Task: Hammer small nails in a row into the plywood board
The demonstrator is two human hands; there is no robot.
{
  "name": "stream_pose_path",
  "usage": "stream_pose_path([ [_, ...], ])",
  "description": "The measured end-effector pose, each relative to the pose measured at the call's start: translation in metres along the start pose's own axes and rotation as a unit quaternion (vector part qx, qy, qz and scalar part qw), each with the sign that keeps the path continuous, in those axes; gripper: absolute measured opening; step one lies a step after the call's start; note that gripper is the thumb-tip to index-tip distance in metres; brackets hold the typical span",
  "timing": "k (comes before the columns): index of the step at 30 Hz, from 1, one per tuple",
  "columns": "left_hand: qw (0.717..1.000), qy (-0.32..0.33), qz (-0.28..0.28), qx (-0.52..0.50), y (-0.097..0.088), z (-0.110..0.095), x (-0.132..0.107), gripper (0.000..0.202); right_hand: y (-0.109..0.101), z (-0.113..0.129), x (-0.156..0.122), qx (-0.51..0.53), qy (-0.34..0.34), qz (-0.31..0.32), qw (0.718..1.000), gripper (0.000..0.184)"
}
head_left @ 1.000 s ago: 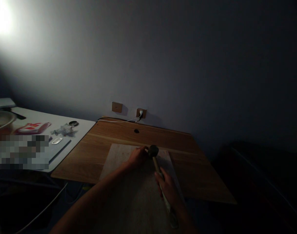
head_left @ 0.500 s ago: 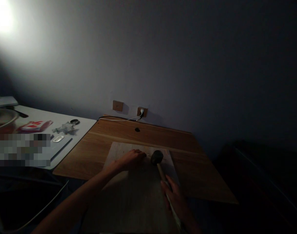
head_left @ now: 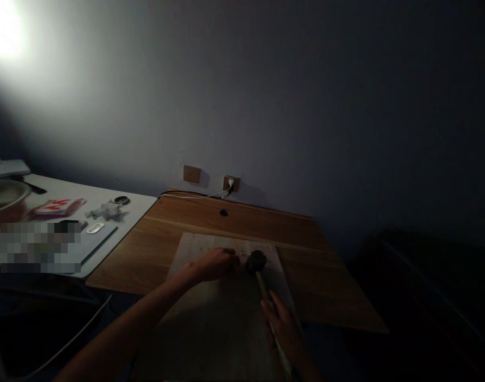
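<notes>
A pale wooden board (head_left: 210, 318) lies on a brown wooden desk (head_left: 155, 249) in dim light. My left hand (head_left: 214, 263) rests on the board with its fingers pinched together near a small pin or nail too tiny to make out. My right hand (head_left: 284, 329) is wrapped round the handle of a mallet (head_left: 256, 261). The mallet's dark head sits just right of my left fingertips, close to the board. Several tiny dots, perhaps nails, show on the board's far part.
A white table (head_left: 107, 239) to the left carries a red packet (head_left: 55, 206), a clear bag (head_left: 105, 211) and small items. Two wall sockets (head_left: 191, 173) with a white plug and cable (head_left: 210, 195) are behind the desk. Darkness lies to the right.
The mallet head has come down slightly toward the board and sits nearer my left fingers. My left hand has shifted a little toward me; my right hand slid back along the handle.
</notes>
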State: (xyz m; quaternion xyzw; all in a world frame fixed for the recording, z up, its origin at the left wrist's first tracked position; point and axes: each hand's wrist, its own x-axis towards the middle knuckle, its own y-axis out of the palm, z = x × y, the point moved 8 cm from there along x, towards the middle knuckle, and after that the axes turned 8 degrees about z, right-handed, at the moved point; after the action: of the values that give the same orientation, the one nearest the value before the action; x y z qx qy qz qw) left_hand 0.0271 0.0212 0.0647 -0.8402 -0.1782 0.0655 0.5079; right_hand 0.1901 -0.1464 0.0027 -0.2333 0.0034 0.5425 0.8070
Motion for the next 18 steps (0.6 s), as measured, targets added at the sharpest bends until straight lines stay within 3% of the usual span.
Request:
stream_pose_path([
  [7, 0.969, -0.137, -0.161, -0.128, -0.007, 0.054, 0.012, 0.024, 0.013, -0.001, -0.006, 0.057, 0.064, 0.076, 0.993, 0.082],
  [11, 0.964, -0.146, -0.182, -0.13, 0.0, 0.061, 0.014, 0.023, 0.015, 0.004, -0.008, 0.066, 0.063, 0.075, 0.993, 0.082],
  [18, 0.972, -0.129, -0.159, -0.116, 0.002, 0.055, 0.014, 0.026, 0.017, 0.003, -0.007, 0.074, 0.047, 0.085, 0.993, 0.079],
])
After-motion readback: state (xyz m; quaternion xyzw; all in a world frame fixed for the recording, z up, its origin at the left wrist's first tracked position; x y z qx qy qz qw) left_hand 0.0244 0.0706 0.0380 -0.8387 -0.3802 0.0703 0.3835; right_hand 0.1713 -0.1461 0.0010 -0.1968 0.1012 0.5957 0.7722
